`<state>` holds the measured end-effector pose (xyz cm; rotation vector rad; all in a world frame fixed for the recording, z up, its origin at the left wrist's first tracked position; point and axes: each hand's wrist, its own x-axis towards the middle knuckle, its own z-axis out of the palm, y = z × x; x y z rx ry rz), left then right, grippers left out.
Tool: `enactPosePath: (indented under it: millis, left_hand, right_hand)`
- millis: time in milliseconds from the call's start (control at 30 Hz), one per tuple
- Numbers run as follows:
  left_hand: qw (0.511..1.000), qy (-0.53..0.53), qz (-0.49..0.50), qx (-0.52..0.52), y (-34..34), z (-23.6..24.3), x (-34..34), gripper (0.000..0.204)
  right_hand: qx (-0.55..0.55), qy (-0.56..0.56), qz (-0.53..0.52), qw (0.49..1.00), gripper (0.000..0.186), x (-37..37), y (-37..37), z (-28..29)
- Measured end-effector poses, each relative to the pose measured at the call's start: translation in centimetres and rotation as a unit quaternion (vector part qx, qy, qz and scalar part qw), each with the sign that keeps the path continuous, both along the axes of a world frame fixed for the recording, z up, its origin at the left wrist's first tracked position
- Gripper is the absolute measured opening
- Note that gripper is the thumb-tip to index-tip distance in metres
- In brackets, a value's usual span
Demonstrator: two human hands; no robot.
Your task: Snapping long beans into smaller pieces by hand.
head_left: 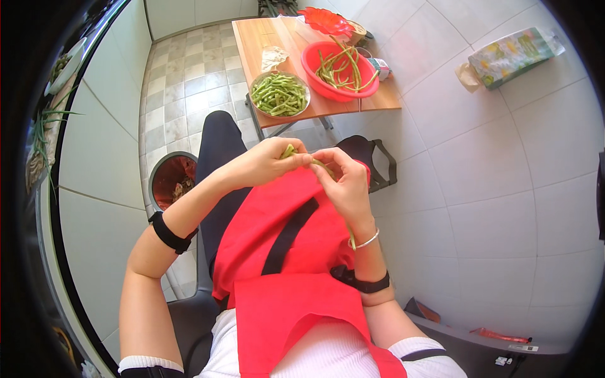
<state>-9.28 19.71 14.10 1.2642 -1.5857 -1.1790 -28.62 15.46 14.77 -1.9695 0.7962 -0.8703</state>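
Above my lap, my left hand [282, 157] and my right hand [343, 181] meet, both closed on one long green bean [322, 166]. Short green pieces poke out between my left thumb and fingers. The bean runs through my right hand, and its tail [351, 238] hangs below near the wrist. On the small wooden table ahead, a round bowl [307, 101] is heaped with short green bean pieces [278, 94]. To its right, a red plastic basin [313, 80] holds long whole green beans [340, 68].
Behind the basin lies a red scalloped dish [326, 21]. A crumpled pale paper [273, 58] rests on the wooden table [252, 36]. Beside my left leg stands a bin [157, 183] with scraps. A tissue pack [513, 58] hangs on the tiled wall at right. Cabinets [104, 145] line the left.
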Motion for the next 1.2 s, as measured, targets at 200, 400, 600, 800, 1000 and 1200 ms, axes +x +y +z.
enactPosePath:
  millis: [200, 400, 600, 800, 1000, 1200]
  left_hand:
    - [0.986, 0.134, 0.024, 0.096, -0.3, -0.3, 0.1, 0.028]
    - [0.976, 0.192, 0.028, 0.102, -0.1, 0.0, -0.3, 0.031]
    - [0.985, 0.133, 0.004, 0.106, 0.4, 0.5, -0.7, 0.03]
    - [0.997, 0.065, 0.011, 0.05, 0.5, 0.7, -1.1, 0.029]
    - [0.998, 0.049, 0.011, 0.038, 0.6, 1.2, -1.2, 0.031]
    - [0.998, 0.045, 0.014, 0.047, 0.7, 1.5, -0.9, 0.03]
  right_hand:
    - [0.187, -0.101, -0.002, 0.977, 0.013, 0.1, -0.7, -1.0]
    - [0.182, -0.118, -0.068, 0.974, 0.011, -0.1, -1.1, -0.9]
    - [0.287, -0.178, -0.021, 0.941, 0.016, -0.1, 0.1, 0.5]
    - [0.283, -0.2, -0.024, 0.938, 0.019, 0.1, 0.6, 0.4]
    - [0.292, -0.209, -0.042, 0.932, 0.014, -0.2, 0.5, 0.2]
    - [0.394, -0.269, 0.008, 0.879, 0.012, -0.6, -0.3, -0.2]
